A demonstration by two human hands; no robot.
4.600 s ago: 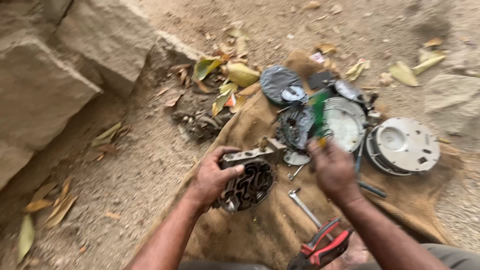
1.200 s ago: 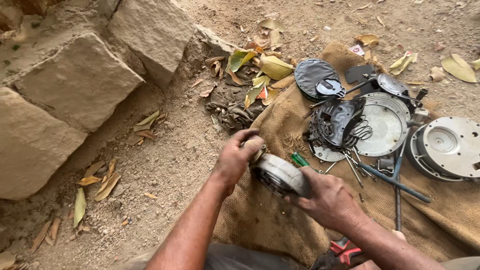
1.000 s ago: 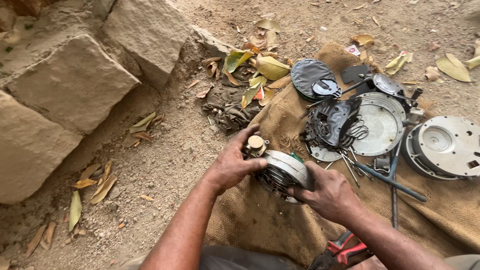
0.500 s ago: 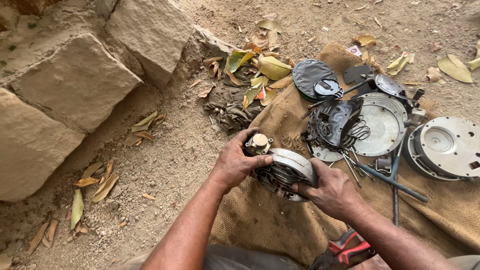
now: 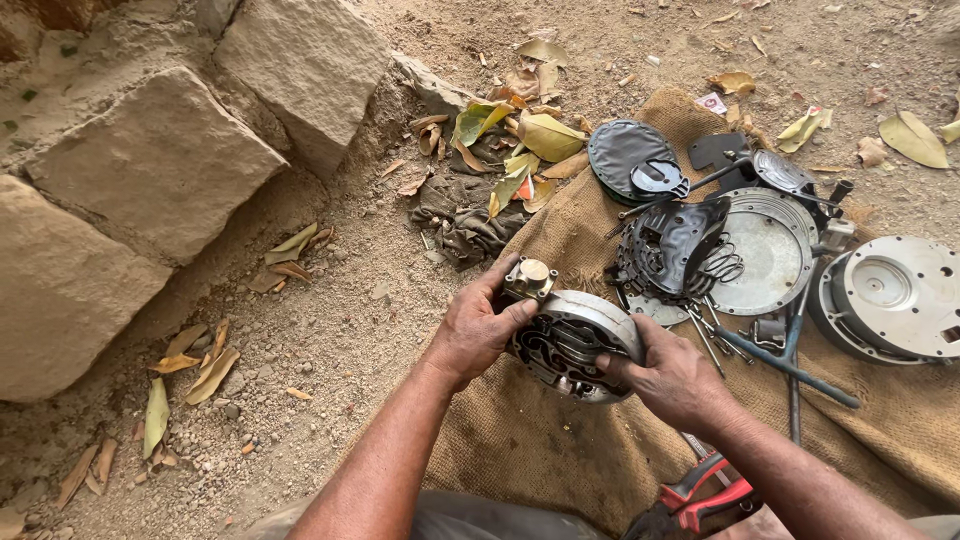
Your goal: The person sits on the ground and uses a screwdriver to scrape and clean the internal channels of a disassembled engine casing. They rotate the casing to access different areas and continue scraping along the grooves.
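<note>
Both of my hands hold a round grey metal housing with ribbed inner channels and a small block fitting at its top left. My left hand grips its left side by that fitting. My right hand clasps its right rim, thumb across the open face. The housing is tilted, just above a brown burlap sack spread on the dirt.
On the sack lie a round metal cover plate, a larger round casing, black gaskets, a dark disc, rods and wrenches, and red-handled pliers. Big stone blocks stand at left. Dry leaves and a rag lie beyond.
The green-handled tool seen earlier is gone from my right hand. Both hands now grip the housing, which has been turned so its ribbed inside faces me. The view shifted slightly.
</note>
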